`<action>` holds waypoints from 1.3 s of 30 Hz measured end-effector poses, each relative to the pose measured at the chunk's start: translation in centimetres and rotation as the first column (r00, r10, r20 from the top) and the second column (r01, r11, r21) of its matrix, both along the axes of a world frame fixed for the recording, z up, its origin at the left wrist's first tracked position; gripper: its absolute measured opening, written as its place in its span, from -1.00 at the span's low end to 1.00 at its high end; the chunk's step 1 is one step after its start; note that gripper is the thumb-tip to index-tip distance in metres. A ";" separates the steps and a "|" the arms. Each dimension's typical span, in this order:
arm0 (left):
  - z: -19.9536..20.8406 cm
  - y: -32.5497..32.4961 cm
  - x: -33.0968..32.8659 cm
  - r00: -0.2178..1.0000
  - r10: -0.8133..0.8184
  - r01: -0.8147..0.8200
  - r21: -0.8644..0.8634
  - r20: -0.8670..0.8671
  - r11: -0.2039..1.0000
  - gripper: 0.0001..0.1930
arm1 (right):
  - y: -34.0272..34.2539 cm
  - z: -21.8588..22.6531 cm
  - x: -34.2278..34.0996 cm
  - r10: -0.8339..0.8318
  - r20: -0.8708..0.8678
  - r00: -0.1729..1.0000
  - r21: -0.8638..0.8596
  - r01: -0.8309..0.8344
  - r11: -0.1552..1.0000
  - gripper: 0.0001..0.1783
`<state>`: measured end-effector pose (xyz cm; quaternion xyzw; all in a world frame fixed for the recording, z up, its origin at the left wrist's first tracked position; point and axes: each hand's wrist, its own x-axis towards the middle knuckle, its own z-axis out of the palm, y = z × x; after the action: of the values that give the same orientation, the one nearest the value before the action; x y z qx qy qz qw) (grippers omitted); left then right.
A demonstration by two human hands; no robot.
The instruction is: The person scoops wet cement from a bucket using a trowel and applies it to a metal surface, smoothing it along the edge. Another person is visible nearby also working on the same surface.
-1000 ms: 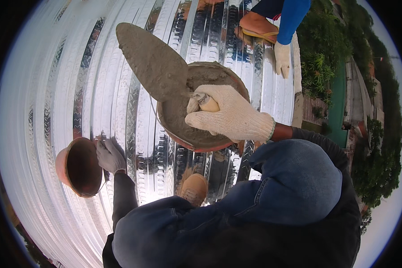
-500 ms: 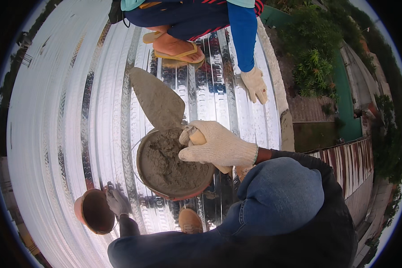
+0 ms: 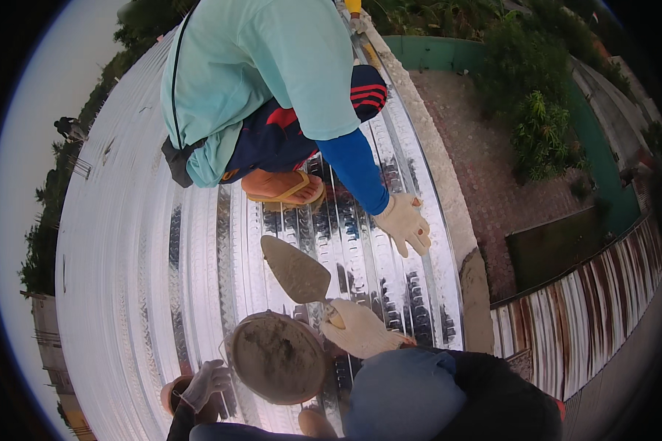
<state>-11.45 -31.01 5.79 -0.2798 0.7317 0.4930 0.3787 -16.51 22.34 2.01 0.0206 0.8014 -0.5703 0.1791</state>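
My right hand (image 3: 360, 331), in a cream knit glove, is closed around the handle of a pointed trowel (image 3: 298, 272). The grey-coated blade points up and left, just beyond a round bucket (image 3: 285, 402) filled with wet grey mortar (image 3: 278, 356). At that bucket's left side is my left hand (image 3: 208, 380), in a greyish glove, its fingers stretched out towards the wire handle. It looks open, though contact with the wire cannot be made out. Partly hidden under this hand and forearm stands a smaller reddish-brown bucket (image 3: 167, 395).
A co-worker in a light green shirt (image 3: 221, 95) crouches ahead in flip-flops, a gloved hand (image 3: 406, 220) held low over the shiny ribbed metal roof (image 3: 125, 272). A rough concrete ledge (image 3: 449, 184) borders the roof's right side, with a drop to a paved yard (image 3: 456, 125).
My left hand has let go of the small bucket and moved beside the mortar bucket. The trowel has swung right, away from above the mortar. My view has tilted up, showing more of the co-worker.
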 end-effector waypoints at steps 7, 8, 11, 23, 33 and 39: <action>1.8 7.8 -9.5 0.940 -0.333 0.337 -0.060 0.072 0.940 -0.02 | 0.0 -5.1 3.4 -0.168 0.123 0.978 -0.200 0.190 0.961 -0.50; 1.1 9.1 -9.9 0.938 -0.345 0.345 -0.069 0.011 0.936 0.00 | 0.3 -5.1 3.5 -0.144 0.154 0.978 -0.204 0.174 0.963 -0.50; 0.5 10.9 -10.7 0.928 -0.372 0.372 -0.087 0.014 0.924 0.00 | 0.4 -4.4 3.7 -0.086 0.224 0.971 -0.254 0.143 0.956 -0.48; 2.6 13.2 -13.6 0.902 -0.396 0.417 -0.111 0.171 0.902 -0.02 | 1.5 -1.7 3.4 0.119 0.021 0.993 -0.357 -0.103 0.928 -0.46; 1.2 14.9 -12.8 0.902 -0.411 0.424 -0.099 0.132 0.900 -0.03 | 1.4 -0.1 -1.9 0.602 -0.339 0.723 -0.055 -0.654 0.754 -0.54; 1.5 13.0 -12.6 0.895 -0.435 0.444 -0.108 0.101 0.889 -0.03 | -0.2 -0.1 -1.6 0.634 -0.382 0.672 0.197 -0.611 0.766 -0.69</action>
<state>-24.06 -18.03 7.25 -0.1487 0.7916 0.3358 0.4883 -18.15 22.16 1.95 -0.3743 0.7937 -0.4436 0.1823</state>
